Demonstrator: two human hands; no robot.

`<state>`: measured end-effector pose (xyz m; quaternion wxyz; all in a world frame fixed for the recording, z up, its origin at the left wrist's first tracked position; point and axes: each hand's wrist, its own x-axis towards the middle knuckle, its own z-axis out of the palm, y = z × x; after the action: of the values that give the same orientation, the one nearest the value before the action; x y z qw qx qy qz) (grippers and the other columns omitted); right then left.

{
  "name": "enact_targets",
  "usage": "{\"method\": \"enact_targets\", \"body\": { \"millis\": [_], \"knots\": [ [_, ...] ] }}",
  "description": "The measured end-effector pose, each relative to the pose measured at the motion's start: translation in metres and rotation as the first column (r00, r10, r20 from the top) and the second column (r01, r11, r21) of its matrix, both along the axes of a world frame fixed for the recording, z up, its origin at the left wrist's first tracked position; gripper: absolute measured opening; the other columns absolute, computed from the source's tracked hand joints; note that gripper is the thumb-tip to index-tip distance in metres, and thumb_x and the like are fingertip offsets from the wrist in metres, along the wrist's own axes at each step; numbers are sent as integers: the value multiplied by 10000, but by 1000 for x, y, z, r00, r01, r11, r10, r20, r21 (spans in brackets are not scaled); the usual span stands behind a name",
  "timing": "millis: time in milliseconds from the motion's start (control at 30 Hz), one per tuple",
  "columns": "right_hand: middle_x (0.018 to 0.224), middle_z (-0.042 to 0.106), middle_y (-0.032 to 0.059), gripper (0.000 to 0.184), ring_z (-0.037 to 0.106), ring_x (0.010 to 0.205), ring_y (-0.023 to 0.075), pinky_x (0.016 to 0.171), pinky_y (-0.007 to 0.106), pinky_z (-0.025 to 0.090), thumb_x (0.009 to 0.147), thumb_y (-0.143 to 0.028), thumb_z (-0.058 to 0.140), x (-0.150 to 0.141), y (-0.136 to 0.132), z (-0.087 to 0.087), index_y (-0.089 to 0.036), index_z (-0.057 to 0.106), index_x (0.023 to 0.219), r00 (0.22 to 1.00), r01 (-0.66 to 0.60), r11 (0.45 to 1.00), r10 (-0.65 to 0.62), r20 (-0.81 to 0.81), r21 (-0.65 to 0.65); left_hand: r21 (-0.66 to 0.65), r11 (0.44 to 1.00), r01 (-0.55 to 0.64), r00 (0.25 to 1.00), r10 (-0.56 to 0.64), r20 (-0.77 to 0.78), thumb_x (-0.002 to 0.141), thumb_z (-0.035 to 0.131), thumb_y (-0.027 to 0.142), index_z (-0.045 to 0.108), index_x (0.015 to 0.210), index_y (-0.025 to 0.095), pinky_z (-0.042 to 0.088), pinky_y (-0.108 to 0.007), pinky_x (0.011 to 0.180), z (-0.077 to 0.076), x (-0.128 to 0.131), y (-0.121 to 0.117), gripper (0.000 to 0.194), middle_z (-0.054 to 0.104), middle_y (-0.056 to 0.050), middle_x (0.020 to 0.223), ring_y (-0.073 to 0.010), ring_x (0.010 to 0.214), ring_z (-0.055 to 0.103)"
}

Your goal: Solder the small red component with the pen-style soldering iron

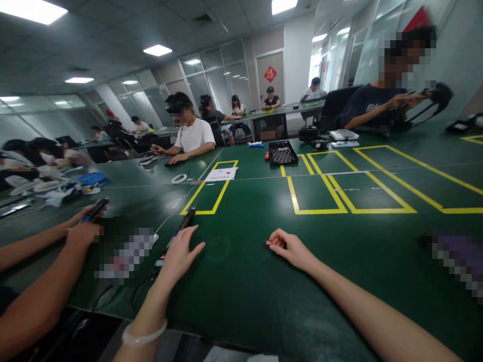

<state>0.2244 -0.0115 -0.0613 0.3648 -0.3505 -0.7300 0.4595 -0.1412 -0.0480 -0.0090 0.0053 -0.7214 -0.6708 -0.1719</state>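
Observation:
My left hand [180, 254] lies flat on the green table [245, 271] with its fingers spread, next to a dark pen-shaped tool [185, 222] with a cable. It holds nothing. A pale bangle [143, 336] circles that wrist. My right hand [290, 247] rests on the table with its fingers curled, pinching a small red object [267, 244] at the fingertips.
A co-worker's arms [56, 261] at the left hold a dark tool [96, 208]. Yellow tape rectangles [335, 193] mark the table ahead. Farther off lie a black tray [283, 153], a white paper [222, 174] and a tape ring [178, 178]. Other people sit around the tables.

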Motion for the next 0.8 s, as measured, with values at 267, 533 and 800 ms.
{"method": "enact_targets", "body": {
  "millis": [267,533,800],
  "knots": [
    [791,612,10,162,537,665,118,608,225,422,864,-320,582,0,1,-4,-175,563,933,1000,2,1000,-2,-5,13,-235,945,-227,973,211,-90,720,524,584,458,1311,93,413,-405,1005,-26,-113,-24,771,546,-162,1279,-295,1160,543],
    [791,612,10,147,540,669,120,609,224,419,859,-300,586,1,1,-4,-174,564,931,1000,3,1000,-3,9,13,-304,932,-196,979,172,-106,721,551,583,487,1286,146,417,-380,987,-12,-94,-16,717,559,-135,1279,-284,1137,561],
    [759,592,-3,147,520,640,115,590,222,404,848,-295,597,0,2,-4,-179,564,933,1000,-1,1000,1,9,7,-331,918,-218,970,167,-175,765,520,560,462,1306,190,460,-347,866,-4,-19,4,658,526,-110,1303,-279,1071,591]
  ]
}}
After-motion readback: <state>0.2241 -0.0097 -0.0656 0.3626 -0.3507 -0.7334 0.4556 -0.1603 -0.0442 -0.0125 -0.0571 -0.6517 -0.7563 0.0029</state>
